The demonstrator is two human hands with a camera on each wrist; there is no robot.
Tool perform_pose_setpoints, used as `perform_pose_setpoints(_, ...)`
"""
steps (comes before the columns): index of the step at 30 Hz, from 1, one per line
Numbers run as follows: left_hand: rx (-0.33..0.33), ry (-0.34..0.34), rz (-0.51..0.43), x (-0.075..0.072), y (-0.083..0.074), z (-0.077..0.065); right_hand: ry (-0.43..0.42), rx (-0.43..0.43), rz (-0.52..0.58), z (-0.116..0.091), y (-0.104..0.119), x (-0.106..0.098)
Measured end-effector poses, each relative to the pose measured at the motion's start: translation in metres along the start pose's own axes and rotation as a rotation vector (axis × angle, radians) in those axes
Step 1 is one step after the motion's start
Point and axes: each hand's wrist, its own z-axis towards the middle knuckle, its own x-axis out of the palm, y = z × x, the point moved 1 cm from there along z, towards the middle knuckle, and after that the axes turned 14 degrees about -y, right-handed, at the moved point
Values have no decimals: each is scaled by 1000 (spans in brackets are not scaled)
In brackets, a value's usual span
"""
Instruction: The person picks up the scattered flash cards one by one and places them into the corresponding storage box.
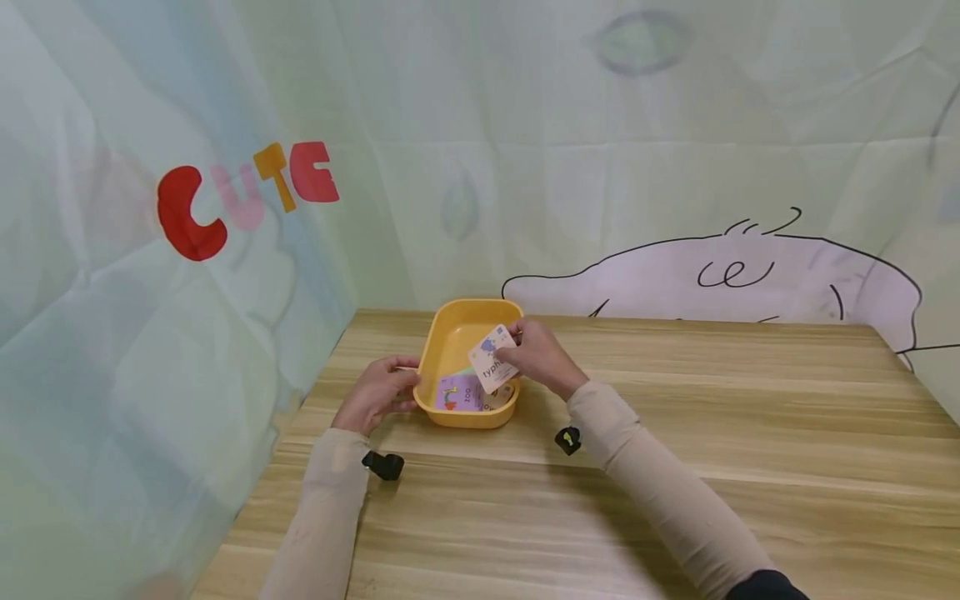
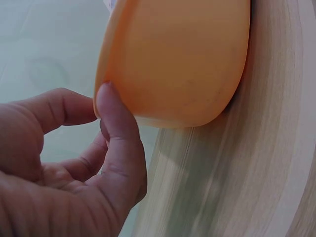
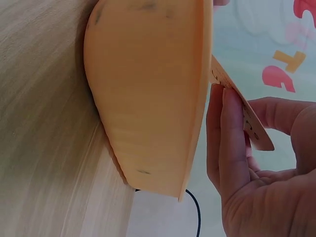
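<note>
A yellow plastic basket (image 1: 452, 333) stands on the wooden table, with a purple card (image 1: 453, 393) marked "ZOO" and part of another card (image 1: 497, 397) lying in its near end. My left hand (image 1: 377, 390) pinches the basket's left rim between thumb and fingers; the left wrist view shows this grip on the wall (image 2: 182, 59) close up. Over the basket's right side, my right hand (image 1: 542, 357) pinches a white card (image 1: 491, 367) printed with a bluish picture and lettering starting "typh". Seen edge-on in the right wrist view, that card (image 3: 256, 133) is tilted between thumb and fingers beside the rim.
The wooden table (image 1: 675, 400) extends to the right and toward me. Behind it hangs a printed cloth (image 1: 420, 192) with a white cartoon animal, and another cloth side with "CUTE" lettering (image 1: 240, 196) borders the left. Black wrist devices (image 1: 384, 465) sit at both sleeves.
</note>
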Motion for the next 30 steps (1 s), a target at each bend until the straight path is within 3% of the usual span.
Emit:
perform_pose_setpoints(16,14,8,-7,-1,-1,-3,-24,-1,-81,-2,-1,6)
perform_pose_setpoints(30,13,-1,-12,0,0,-4,-21,10,-79,-2,-4,6)
